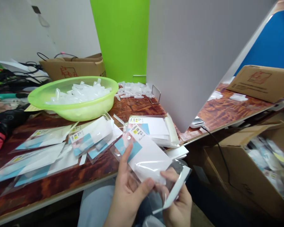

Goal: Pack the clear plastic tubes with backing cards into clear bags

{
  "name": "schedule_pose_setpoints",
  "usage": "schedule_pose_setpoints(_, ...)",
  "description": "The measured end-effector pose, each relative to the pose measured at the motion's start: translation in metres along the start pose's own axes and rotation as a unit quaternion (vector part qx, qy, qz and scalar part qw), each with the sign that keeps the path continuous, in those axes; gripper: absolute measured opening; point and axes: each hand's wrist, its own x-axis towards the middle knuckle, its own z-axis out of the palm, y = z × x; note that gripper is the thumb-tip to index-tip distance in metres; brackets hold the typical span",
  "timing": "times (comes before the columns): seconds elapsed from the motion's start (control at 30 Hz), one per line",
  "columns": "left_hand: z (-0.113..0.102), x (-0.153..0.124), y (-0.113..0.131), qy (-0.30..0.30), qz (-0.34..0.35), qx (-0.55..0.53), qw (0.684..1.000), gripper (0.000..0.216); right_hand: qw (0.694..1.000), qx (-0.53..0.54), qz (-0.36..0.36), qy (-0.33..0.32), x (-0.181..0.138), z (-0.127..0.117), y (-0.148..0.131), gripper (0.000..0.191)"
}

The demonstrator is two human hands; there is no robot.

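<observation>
Left hand and right hand are both partly closed on one clear bag, held over the near edge of the table. The left thumb presses on the front, and the left pointing finger lies along the side. The right hand has the lower end, next to a pale strip. A white and blue card sits inside the bag.

It all looks very light. The bag looks thin, shiny and a bit slippery, so it may slide or crinkle. The card looks stiffer, but it could bend if squeezed hard. Good places to hold are the two long sides, where the card gives the fingers something firm. The loose end looks floppy and needs a soft pinch.

Just past the bag is a small stack of packs. To the left lie more packs. Behind them stands a green bowl full of small whitish plastic bits. Farther right is an open cardboard box.
</observation>
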Motion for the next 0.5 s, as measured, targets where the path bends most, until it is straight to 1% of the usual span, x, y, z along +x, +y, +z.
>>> schedule_pose_setpoints(0.07, -0.002, -0.002, -0.001, -0.01, 0.004, 0.022, 1.0, 0.081, 1.0, -0.007, -0.016, -0.006, 0.008, 0.003, 0.0, 0.011)
schedule_pose_setpoints(0.13, -0.004, -0.005, -0.005, -0.009, 0.006, 0.056, 0.998, 0.077, 0.998, -0.018, -0.045, -0.031, 0.018, 0.008, -0.004, 0.011)
schedule_pose_setpoints(0.23, -0.007, -0.01, -0.011, 0.003, 0.033, 0.097, 0.995, 0.072, 0.991, -0.05, -0.05, -0.118, 0.032, 0.018, -0.013, 0.015)
schedule_pose_setpoints(0.3, -0.009, -0.01, -0.012, 0.017, 0.056, 0.108, 0.992, 0.068, 0.975, -0.087, -0.043, -0.2, 0.039, 0.02, -0.02, 0.017)
schedule_pose_setpoints(0.37, -0.014, -0.004, -0.005, 0.059, 0.077, 0.103, 0.99, 0.065, 0.958, -0.112, -0.06, -0.259, 0.046, 0.017, -0.026, 0.021)
schedule_pose_setpoints(0.4, -0.019, 0.002, 0.001, 0.086, 0.09, 0.099, 0.987, 0.067, 0.952, -0.118, -0.078, -0.271, 0.049, 0.014, -0.029, 0.023)
schedule_pose_setpoints(0.43, -0.024, 0.009, 0.009, 0.11, 0.104, 0.103, 0.983, 0.072, 0.949, -0.129, -0.101, -0.269, 0.054, 0.011, -0.03, 0.025)
schedule_pose_setpoints(0.5, -0.038, 0.025, 0.029, 0.147, 0.129, 0.156, 0.968, 0.085, 0.941, -0.181, -0.176, -0.227, 0.064, 0.006, -0.031, 0.028)
